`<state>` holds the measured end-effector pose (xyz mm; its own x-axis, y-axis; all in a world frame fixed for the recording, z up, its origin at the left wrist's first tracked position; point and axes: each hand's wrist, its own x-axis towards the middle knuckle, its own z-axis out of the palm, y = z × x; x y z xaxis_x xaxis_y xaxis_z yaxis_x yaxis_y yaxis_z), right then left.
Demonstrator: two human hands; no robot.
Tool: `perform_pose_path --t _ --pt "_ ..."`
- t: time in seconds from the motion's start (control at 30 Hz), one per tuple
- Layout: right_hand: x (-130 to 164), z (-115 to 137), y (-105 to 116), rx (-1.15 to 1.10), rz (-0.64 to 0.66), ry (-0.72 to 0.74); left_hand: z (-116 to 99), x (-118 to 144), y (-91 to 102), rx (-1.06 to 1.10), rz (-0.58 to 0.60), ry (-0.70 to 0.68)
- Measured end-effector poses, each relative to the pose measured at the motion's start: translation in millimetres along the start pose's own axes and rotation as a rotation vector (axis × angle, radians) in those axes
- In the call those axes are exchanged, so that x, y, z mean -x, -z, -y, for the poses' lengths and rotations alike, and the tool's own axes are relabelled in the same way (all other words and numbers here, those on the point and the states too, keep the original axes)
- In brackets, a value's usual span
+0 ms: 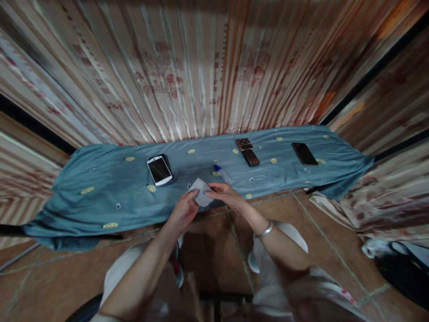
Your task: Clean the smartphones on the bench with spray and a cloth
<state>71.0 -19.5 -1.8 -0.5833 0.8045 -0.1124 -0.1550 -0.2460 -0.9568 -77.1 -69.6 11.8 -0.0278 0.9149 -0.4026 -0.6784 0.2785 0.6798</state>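
Both hands, left (183, 210) and right (225, 195), pinch a pale cloth (202, 192) at table edge (blue cover), w/ white phone (160, 170) at 10 o'clock untouched; wiping judged not yet begun.

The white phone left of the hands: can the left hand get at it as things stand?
Probably yes, but not freely: the white phone lies face up on the blue cloth, with nothing between it and the left hand. That hand, with the right hand, is holding a small pale sheet.
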Motion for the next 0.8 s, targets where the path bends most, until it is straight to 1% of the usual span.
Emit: perform_pose_path --t 0.1,0.17,0.3,0.4,0.47,0.53,0.6,0.63,0.73,0.8 --pt "0 -4 -2 -0.102 -0.079 -0.027 -1 2 0.5 -0.008 0.021 -0.02" --pt "-1 -6 -2 -0.171 -0.112 -0.056 -3 4 1.6 -0.011 0.015 -0.005" --pt "-4 -6 1 -0.36 -0.211 -0.14 -7 7 5.5 -0.02 -0.043 0.023" --pt "-6 -3 2 -0.487 -0.267 -0.192 -7 6 9.6 -0.023 -0.085 -0.001" --pt "-7 -1 1 -0.519 -0.274 -0.186 -5 4 12.8 -0.016 -0.126 -0.011" --pt "-7 2 1 -0.514 -0.278 -0.165 -2 3 15.6 -0.007 -0.186 -0.019" --pt "-7 3 -1 -0.493 -0.279 -0.147 0 3 17.0 -0.009 -0.215 -0.021" --pt "-6 3 -2 -0.485 -0.275 -0.14 1 3 17.1 -0.017 -0.199 -0.014" --pt "-5 1 -6 -0.479 -0.227 -0.135 3 5 15.1 -0.035 -0.068 0.027" --pt "-3 -3 -10 -0.487 -0.187 -0.147 4 5 12.7 -0.029 -0.009 0.026"
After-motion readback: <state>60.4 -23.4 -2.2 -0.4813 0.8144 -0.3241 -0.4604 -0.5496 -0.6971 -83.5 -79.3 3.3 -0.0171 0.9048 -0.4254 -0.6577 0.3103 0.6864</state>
